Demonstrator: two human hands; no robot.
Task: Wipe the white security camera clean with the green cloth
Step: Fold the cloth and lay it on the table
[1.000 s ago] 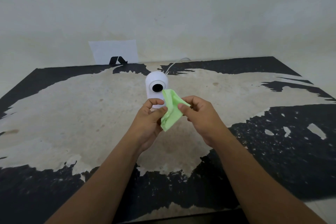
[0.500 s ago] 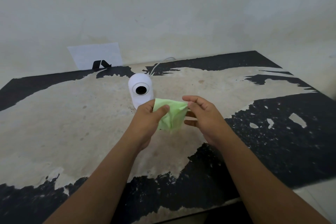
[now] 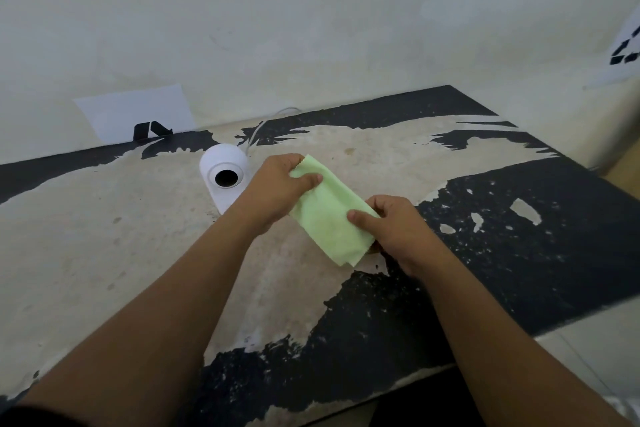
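Worn black-and-beige table (image 3: 104, 253) against pale wall (image 3: 311, 10), both hands (image 3: 273, 191) pinching green cloth (image 3: 329, 218), white security camera (image 3: 225, 177) alongside

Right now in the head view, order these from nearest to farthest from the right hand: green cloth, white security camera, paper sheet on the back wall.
From the right hand:
1. green cloth: in its grip, stretched leftward to the left hand.
2. white security camera: standing on the table, beyond the left hand, to the left.
3. paper sheet: on the back wall, far left, behind the camera.
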